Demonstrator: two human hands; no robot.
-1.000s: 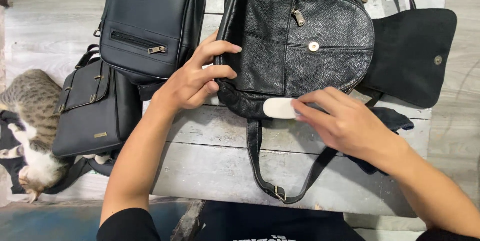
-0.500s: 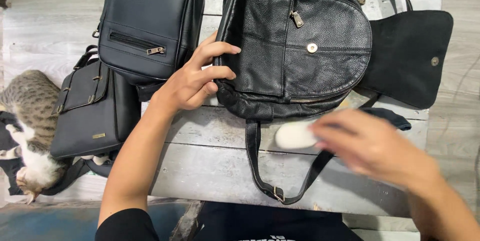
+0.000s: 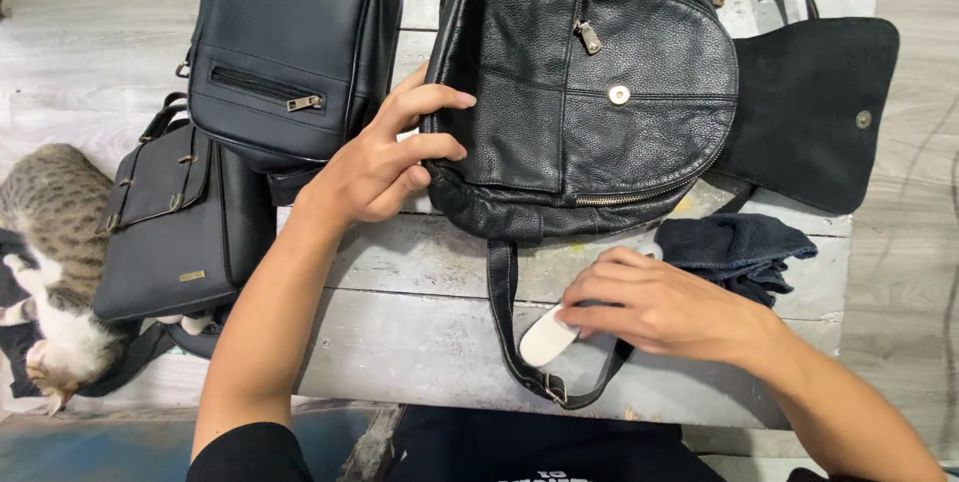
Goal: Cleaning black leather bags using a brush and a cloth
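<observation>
Black pebbled leather makes up the backpack [image 3: 589, 92] lying on our grey plank bench [image 3: 420, 342], flap [image 3: 809, 112] thrown open to the right. Our left hand [image 3: 385, 167] grips its left edge; it looks soft and floppy, best held by that seam. Our right hand [image 3: 649, 307] pinches a small white sponge [image 3: 547, 336] on the near strap [image 3: 504, 312], light and squashy. A dark cloth [image 3: 734, 247] lies just right.

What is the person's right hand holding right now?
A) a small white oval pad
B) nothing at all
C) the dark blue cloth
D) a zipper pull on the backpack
A: the right hand pinches a small white oval pad down on the grey table, by the strap loop of the black backpack.
</observation>
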